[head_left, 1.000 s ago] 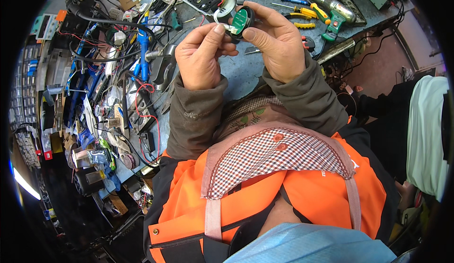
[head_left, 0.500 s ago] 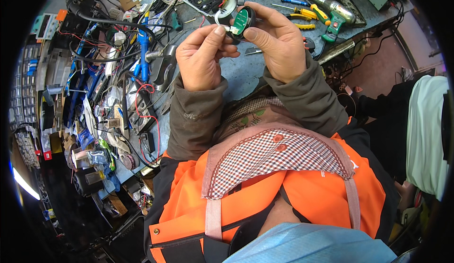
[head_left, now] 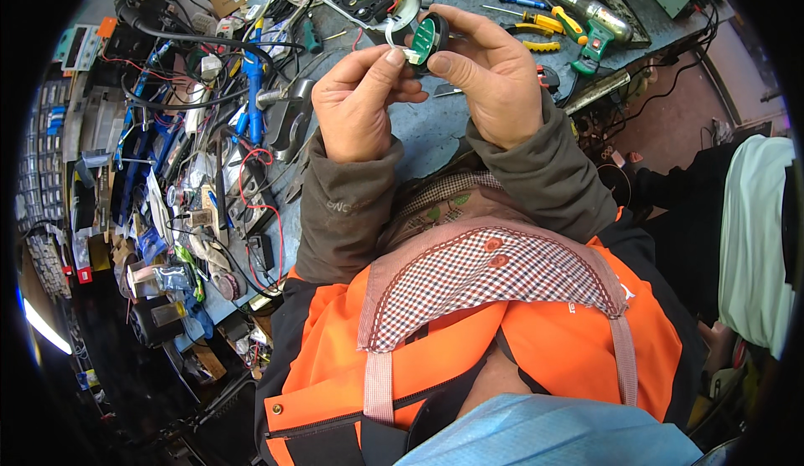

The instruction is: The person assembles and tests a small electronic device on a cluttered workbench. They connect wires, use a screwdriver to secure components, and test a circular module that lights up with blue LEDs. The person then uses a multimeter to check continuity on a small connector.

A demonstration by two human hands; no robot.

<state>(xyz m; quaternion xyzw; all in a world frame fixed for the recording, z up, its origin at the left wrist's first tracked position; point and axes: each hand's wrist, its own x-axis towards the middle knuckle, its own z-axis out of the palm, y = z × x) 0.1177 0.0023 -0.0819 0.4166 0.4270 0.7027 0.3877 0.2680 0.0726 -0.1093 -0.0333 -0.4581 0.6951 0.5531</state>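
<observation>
The person wears a bright orange jacket [head_left: 536,340] with black panels at the shoulders and sides, filling the lower middle of the frame. Its open collar [head_left: 494,273] is lined with small red, white and dark checked cloth and edged in pale pink tape, with two pink snap studs near the centre. Dull olive-brown sleeves [head_left: 343,206] with soft ribbed cuffs cover both forearms; the left sleeve carries faint lettering. A light blue pleated face mask [head_left: 544,437] shows at the bottom edge. Both hands are bare.
</observation>
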